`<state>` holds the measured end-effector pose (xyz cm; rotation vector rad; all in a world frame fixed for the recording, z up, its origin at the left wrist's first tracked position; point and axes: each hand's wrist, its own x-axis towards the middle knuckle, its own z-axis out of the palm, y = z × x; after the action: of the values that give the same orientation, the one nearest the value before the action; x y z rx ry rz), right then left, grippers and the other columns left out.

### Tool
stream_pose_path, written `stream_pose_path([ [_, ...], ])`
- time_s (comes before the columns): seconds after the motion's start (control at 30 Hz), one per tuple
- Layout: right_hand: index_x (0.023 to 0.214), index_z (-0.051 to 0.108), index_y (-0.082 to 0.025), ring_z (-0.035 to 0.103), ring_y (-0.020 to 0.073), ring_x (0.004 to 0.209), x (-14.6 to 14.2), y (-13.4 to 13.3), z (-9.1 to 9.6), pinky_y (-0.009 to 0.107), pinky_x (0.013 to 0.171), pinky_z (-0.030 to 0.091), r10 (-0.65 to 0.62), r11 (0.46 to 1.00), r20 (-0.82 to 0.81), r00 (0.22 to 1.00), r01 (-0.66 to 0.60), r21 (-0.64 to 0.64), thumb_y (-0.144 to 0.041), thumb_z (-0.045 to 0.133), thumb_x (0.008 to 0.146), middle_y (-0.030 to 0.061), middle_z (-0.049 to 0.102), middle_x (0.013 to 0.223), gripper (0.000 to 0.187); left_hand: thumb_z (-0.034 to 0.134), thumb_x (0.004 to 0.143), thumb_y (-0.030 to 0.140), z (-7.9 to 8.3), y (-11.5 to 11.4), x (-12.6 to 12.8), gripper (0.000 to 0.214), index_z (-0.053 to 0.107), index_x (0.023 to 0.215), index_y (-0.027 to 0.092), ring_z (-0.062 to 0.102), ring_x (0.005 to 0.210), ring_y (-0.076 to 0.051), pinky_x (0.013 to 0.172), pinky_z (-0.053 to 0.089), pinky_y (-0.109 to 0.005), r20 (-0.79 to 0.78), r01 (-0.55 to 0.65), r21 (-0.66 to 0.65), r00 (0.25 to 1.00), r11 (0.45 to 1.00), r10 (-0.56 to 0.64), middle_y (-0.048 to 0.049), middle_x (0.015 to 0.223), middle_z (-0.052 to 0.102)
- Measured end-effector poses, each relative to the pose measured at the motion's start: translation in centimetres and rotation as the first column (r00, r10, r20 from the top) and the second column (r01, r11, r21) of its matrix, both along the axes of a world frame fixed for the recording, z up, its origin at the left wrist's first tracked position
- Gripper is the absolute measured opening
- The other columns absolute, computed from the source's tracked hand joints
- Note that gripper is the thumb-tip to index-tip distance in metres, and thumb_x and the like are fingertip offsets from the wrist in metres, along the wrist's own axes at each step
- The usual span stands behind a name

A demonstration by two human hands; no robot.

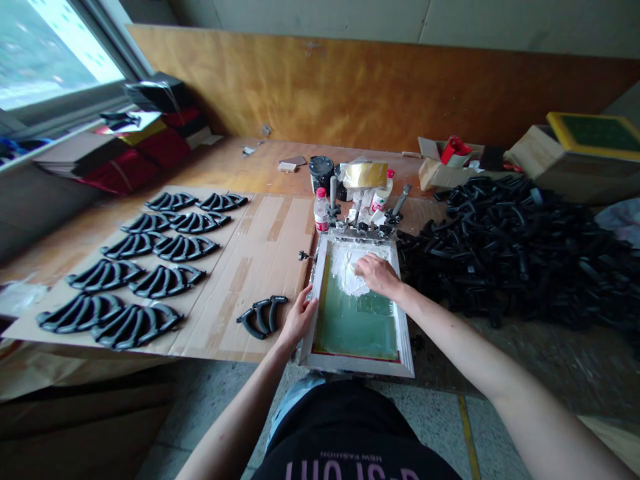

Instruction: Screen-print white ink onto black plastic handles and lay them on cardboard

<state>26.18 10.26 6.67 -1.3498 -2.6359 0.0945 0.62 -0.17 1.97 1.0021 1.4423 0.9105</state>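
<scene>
A screen-printing frame (406,347) with green mesh and white ink at its far end lies on the bench before me. My left hand (299,319) grips the frame's left rail. My right hand (377,275) rests on the mesh in the white ink, fingers closed over what looks like a squeegee, mostly hidden. Three curved black plastic parts (261,315) lie just left of the frame on cardboard (260,257).
Rows of black curved parts (135,280) are laid out on the cardboard at left. A large heap of black parts (520,247) fills the right. Ink tub (321,172), bottle (321,210) and clamps stand behind the frame. Boxes (575,157) sit far right.
</scene>
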Motion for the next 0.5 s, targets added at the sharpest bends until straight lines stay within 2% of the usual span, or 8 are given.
stream_pose_path([
  [0.07,0.086,0.061,-0.016,0.054,0.0224,0.092,0.5,-1.7,0.7,0.031,0.078,0.042,0.187,0.982,-0.004,0.982,-0.187,-0.024,-0.005,0.051,0.081,0.0088,0.062,0.087,0.016,0.062,0.079,0.051,-0.1,0.0,0.0,0.067,0.05,0.137,0.021,0.06,0.071,-0.016,0.062,0.046,-0.025,-0.008,-0.013,0.004,1.0,1.0,0.013,-0.0022,0.083,0.065],
  [0.13,0.083,0.061,-0.018,0.054,0.0208,0.088,0.8,-2.2,1.6,0.029,0.074,0.041,0.278,0.958,-0.031,0.96,-0.28,-0.066,-0.006,0.054,0.08,0.006,0.062,0.084,0.014,0.062,0.078,0.051,-0.1,-0.1,0.1,0.066,0.051,0.136,0.021,0.06,0.069,-0.016,0.061,0.046,-0.025,-0.001,-0.023,0.002,1.0,1.0,0.023,-0.0021,0.081,0.065],
  [0.2,0.08,0.061,-0.02,0.054,0.0195,0.083,0.9,-1.9,2.2,0.028,0.071,0.04,0.241,0.965,-0.074,0.968,-0.247,-0.088,-0.009,0.057,0.08,0.0036,0.061,0.081,0.011,0.063,0.077,0.051,0.2,-0.1,0.2,0.066,0.051,0.135,0.02,0.06,0.068,-0.017,0.059,0.046,-0.025,0.01,-0.029,-0.001,1.0,1.0,0.029,-0.0021,0.079,0.065],
  [0.3,0.083,0.063,-0.019,0.054,0.021,0.087,0.6,-1.8,1.5,0.03,0.072,0.041,0.107,0.994,-0.111,0.988,-0.109,-0.012,-0.008,0.053,0.082,0.0056,0.062,0.084,0.014,0.062,0.077,0.051,0.6,-0.1,0.2,0.068,0.05,0.136,0.02,0.06,0.067,-0.017,0.058,0.046,-0.025,0.023,-0.032,-0.012,0.999,0.999,0.032,-0.0023,0.078,0.065],
  [0.37,0.09,0.064,-0.017,0.053,0.0225,0.094,0.5,-2.4,0.4,0.031,0.076,0.042,0.13,0.991,-0.105,0.986,-0.126,0.038,-0.006,0.05,0.084,0.0081,0.063,0.089,0.019,0.062,0.078,0.051,0.7,-0.1,0.3,0.068,0.049,0.137,0.019,0.061,0.066,-0.017,0.058,0.046,-0.025,0.021,-0.027,-0.017,0.999,0.999,0.028,-0.0021,0.078,0.066],
  [0.43,0.092,0.065,-0.018,0.054,0.0219,0.094,0.5,-2.9,-0.1,0.031,0.078,0.043,0.184,0.983,-0.114,0.976,-0.182,0.029,-0.009,0.05,0.086,0.0076,0.063,0.089,0.018,0.062,0.078,0.051,0.8,-0.1,0.3,0.068,0.048,0.137,0.019,0.061,0.067,-0.017,0.06,0.046,-0.025,0.015,-0.019,-0.014,1.0,1.0,0.019,-0.0023,0.078,0.067],
  [0.5,0.092,0.065,-0.019,0.057,0.0206,0.091,0.4,-2.4,0.1,0.03,0.078,0.044,0.144,0.989,-0.16,0.977,-0.145,0.001,-0.017,0.056,0.087,0.0056,0.065,0.088,0.011,0.062,0.078,0.051,1.1,-0.1,0.2,0.069,0.048,0.137,0.019,0.062,0.069,-0.017,0.062,0.047,-0.025,0.011,-0.013,-0.013,1.0,1.0,0.014,-0.0027,0.08,0.068],
])
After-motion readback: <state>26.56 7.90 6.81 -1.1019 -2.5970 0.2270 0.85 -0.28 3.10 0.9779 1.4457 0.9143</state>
